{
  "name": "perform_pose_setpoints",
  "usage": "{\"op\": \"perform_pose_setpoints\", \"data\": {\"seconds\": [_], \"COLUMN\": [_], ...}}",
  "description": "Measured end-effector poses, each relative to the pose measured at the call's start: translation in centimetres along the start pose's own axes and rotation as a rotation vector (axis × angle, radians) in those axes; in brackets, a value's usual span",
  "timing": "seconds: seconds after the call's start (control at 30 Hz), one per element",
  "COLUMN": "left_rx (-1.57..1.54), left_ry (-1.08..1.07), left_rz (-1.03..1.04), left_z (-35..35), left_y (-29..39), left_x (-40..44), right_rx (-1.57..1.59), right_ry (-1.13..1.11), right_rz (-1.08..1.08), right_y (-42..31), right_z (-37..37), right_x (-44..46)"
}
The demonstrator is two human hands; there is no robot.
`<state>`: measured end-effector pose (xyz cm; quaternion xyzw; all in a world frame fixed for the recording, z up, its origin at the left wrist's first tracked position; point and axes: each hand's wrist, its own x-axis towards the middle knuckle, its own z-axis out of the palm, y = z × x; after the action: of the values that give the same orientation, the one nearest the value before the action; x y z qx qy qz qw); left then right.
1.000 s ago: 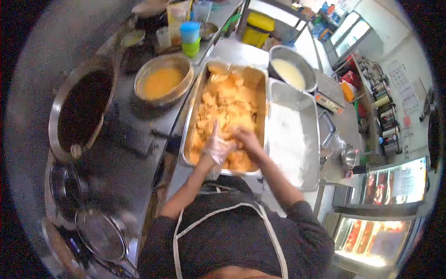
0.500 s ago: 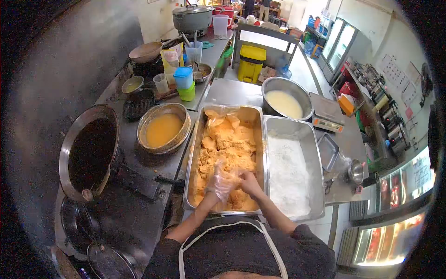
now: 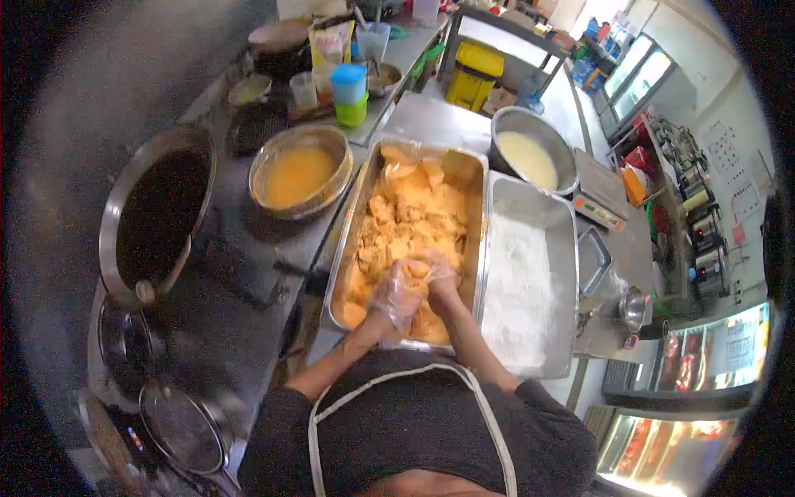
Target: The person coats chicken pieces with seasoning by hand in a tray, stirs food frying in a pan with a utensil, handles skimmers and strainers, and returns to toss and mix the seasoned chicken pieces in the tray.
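Observation:
Over the near half of a deep metal tray (image 3: 485, 240) filled with orange-coated food pieces (image 3: 406, 211), my two hands are close together. My left hand (image 3: 397, 301), in a clear plastic glove, has its fingers curled round an orange-coated piece (image 3: 416, 271). Beside it on the right, my right hand (image 3: 442, 277) is closed, with clear plastic showing over its fingers. What the right fingers grip is blurred and partly hidden. A second metal tray (image 3: 571, 290) of white powder (image 3: 517, 282) stands directly right of the orange one.
To the left are a bowl of orange liquid (image 3: 298, 176) and a wide pan of dark liquid (image 3: 164, 211). Behind the powder tray stand a bowl of pale liquid (image 3: 528, 159) and a scale (image 3: 600, 199). Stacked blue and green containers (image 3: 349, 83) are at the back left.
The view has tilted and shifted, so the trays appear higher. My right hand, which looked bare before, now shows clear plastic over its fingers. Both hands are still together over the orange tray.

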<state>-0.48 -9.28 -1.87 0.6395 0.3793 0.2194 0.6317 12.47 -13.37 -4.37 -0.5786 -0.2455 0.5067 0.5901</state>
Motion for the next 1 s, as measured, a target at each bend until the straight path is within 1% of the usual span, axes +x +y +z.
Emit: {"op": "perform_pose_setpoints", "data": {"seconds": [0.07, 0.1, 0.13, 0.17, 0.2, 0.23, 0.3, 0.33, 0.37, 0.4, 0.43, 0.47, 0.5, 0.53, 0.63, 0.67, 0.7, 0.73, 0.77, 0.8, 0.87, 0.9, 0.93, 0.97, 1.0], "left_rx": [-0.066, 0.091, 0.253, 0.243, 0.201, 0.159, 0.201, 0.250, 0.301, 0.152, 0.159, 0.280, 0.344, 0.408, 0.348, 0.324, 0.310, 0.315, 0.339, 0.020, -0.302, -0.640, -0.811, -0.978, -1.080], "left_ry": [-0.092, 0.105, 0.304, 0.310, 0.231, 0.151, 0.146, 0.139, 0.136, 0.099, 0.102, 0.116, 0.124, 0.130, 0.115, 0.111, 0.174, 0.237, 0.300, 0.269, 0.239, 0.164, 0.132, 0.102, 0.203], "left_rz": [0.109, 0.280, 0.450, 0.437, 0.297, 0.161, 0.126, 0.105, 0.097, 0.164, 0.194, 0.114, 0.085, 0.054, -0.050, -0.094, 0.138, 0.385, 0.615, 0.161, -0.301, -0.364, -0.382, -0.410, -0.278], "left_z": [0.2, 0.4, 0.6, 0.7, 0.9, 0.9, 0.6, 0.3, 0.1, 0.2, 0.5, 0.8, 0.6, 0.4, -1.1, -1.6, -2.2, -2.8, -3.5, -4.1, -5.7, -6.8, -6.7, -6.8, -6.0], "left_y": [-1.4, 1.5, 3.1, 2.8, 2.1, 1.7, 3.3, 4.6, 5.5, 2.2, 0.8, -0.3, -0.5, -0.8, -1.4, -1.8, -1.9, -2.1, -2.2, -1.2, -3.5, -6.1, -8.8, -10.1, -10.1], "left_x": [0.1, -1.0, -1.5, -1.4, -1.3, -1.2, -1.9, -2.4, -2.0, -0.6, -0.3, 0.1, 1.0, 1.8, 4.3, 4.6, 4.4, 4.1, 3.8, 3.5, 3.2, 3.4, 3.2, 2.7, 1.9], "right_rx": [0.275, 0.266, 0.466, 0.665, 0.658, 0.649, 0.735, 0.566, 0.561, 0.604, 0.650, 0.584, 0.530, 0.476, 0.129, 0.156, 0.182, -0.271, -0.270, -0.399, -0.524, -1.283, -1.677, -2.042, -2.366], "right_ry": [0.120, 0.123, 0.035, -0.054, -0.057, -0.058, 0.178, 0.035, 0.032, 0.037, 0.039, 0.014, -0.002, 0.114, 0.223, 0.249, 0.275, 0.171, 0.163, 0.072, -0.036, -0.153, -0.209, -0.285, -0.119], "right_rz": [0.030, 0.048, 0.117, 0.187, 0.147, 0.159, 0.183, 0.019, 0.009, 0.010, 0.004, -0.186, -0.376, -0.172, -0.157, -0.244, -0.333, -0.529, -0.535, -0.584, -0.622, -0.758, -0.787, -0.865, -1.596], "right_y": [1.5, 0.2, -1.4, -3.6, -5.4, -5.8, -6.2, -4.3, -5.2, -6.8, -7.9, -8.8, -9.6, -11.0, -6.0, -6.4, -6.8, -4.3, -2.8, -1.9, -2.1, -2.4, -2.6, -2.6, -0.8], "right_z": [-0.8, -0.3, 0.1, 0.9, 1.8, 1.9, 1.8, 0.4, 0.7, 1.6, 2.6, 3.8, 5.1, 5.9, 2.3, 3.0, 3.4, 0.6, -2.0, -4.2, -5.6, -5.9, -5.9, -6.1, -7.1], "right_x": [0.5, -0.1, -0.7, -1.4, -2.0, -1.5, -0.8, 0.6, 0.6, 0.5, 0.5, 1.2, 1.9, 2.4, 9.7, 11.0, 12.6, 17.4, 22.0, 26.3, 29.4, 30.4, 31.6, 33.2, 36.5]}}
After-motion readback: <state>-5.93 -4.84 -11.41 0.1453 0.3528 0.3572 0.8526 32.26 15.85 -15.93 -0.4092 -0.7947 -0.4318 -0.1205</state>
